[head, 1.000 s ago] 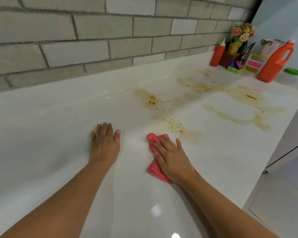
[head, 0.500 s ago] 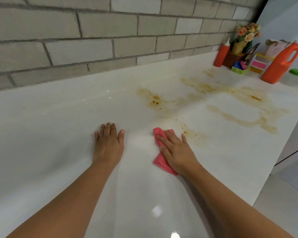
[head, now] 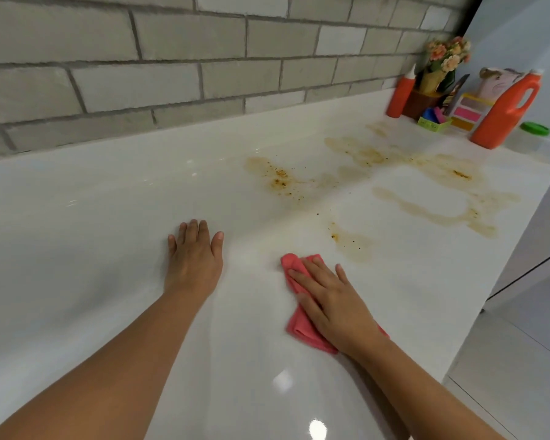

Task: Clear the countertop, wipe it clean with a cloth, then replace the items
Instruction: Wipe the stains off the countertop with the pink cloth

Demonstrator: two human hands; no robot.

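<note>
A folded pink cloth (head: 294,265) lies on the white countertop (head: 92,217). My right hand (head: 331,304) presses flat on the cloth with straight fingers and covers most of it. My left hand (head: 194,260) rests flat on the bare countertop to the left of the cloth. Brown-yellow stains (head: 426,173) with dark specks spread over the countertop's right half, and the nearest stain (head: 350,244) lies just beyond the cloth. The removed items stand grouped at the far right corner.
At the far right corner stand an orange squeeze bottle (head: 400,96), a flower pot (head: 438,71), a colourful box (head: 465,111), an orange jug (head: 505,112) and a green-lidded container (head: 534,134). A grey brick wall (head: 172,58) backs the counter. The counter's right edge drops to the floor.
The right hand has slid the cloth back toward me and a little right. The stain that the cloth covered shows fainter. The left hand has stayed in place.
</note>
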